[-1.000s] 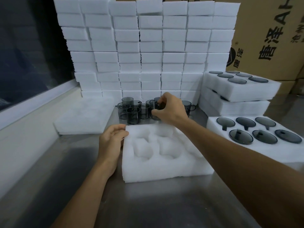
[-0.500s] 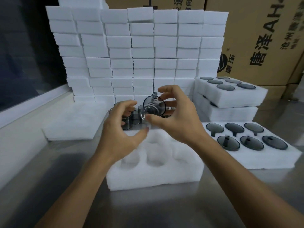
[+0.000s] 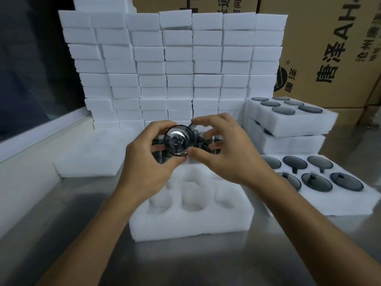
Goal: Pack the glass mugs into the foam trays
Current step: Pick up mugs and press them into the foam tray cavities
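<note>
The mug [image 3: 179, 143] is held in the air above the far edge of the foam tray [image 3: 191, 219], mouth toward the camera. The left hand [image 3: 148, 159] and right hand [image 3: 224, 153] both pinch it. More mugs [image 3: 208, 141] stand behind.

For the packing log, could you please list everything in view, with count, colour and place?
Held mug: one, smoky grey glass, gripped above the empty tray, mouth toward the camera.
Loose mugs: several, grey glass, on the table behind the hands; count hidden.
Empty foam tray: one, white, centre of the table.
Filled foam trays: three, white with grey mugs, on the right, two of them stacked.
Foam stack: many pieces, white, along the back.
Foam sheets: white, left of centre.
Cartons: brown, back right.
Table: one, steel.
Left hand: grip on the mug.
Right hand: grip on the mug.
</note>
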